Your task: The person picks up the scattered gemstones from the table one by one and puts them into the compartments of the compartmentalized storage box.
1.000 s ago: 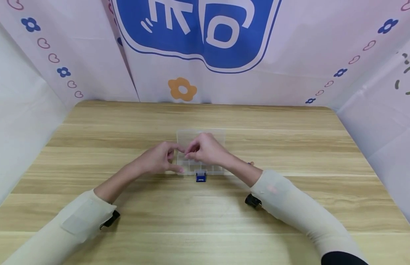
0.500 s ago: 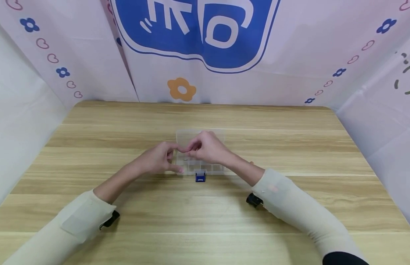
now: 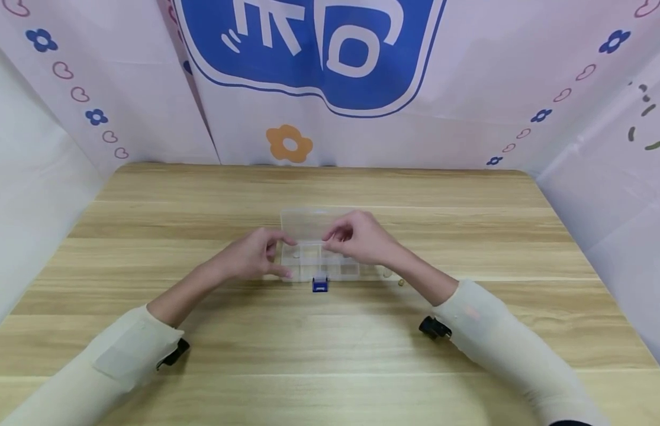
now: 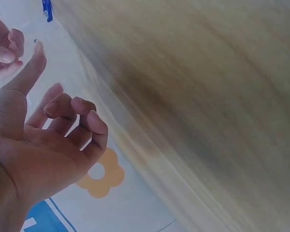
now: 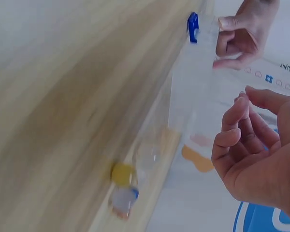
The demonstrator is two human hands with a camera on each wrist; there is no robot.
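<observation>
A clear compartment box point(image 3: 311, 271) lies with its lid point(image 3: 300, 225) raised at the back and a blue latch point(image 3: 320, 285) at the front. My left hand point(image 3: 255, 254) grips the box's left end, thumb at the front and index finger farther back. A tiny item point(image 3: 296, 255) sits in a left compartment. Over the box's right half, my right hand point(image 3: 361, 238) is curled, thumb and index tips together. In the right wrist view, nothing shows between the tips of the right hand point(image 5: 261, 150); the left hand point(image 5: 246, 36) is at the box's far end.
Right of the box, under the right forearm, lie small loose items: a yellow one point(image 5: 123, 174) and clear ones point(image 5: 149, 155), one with blue. A printed white cloth point(image 3: 244, 130) hangs behind the wooden table point(image 3: 308, 355).
My right hand has moved right from the box's left compartments, uncovering its middle. The left hand has stayed at the left end. Small items beside the right forearm have come into view.
</observation>
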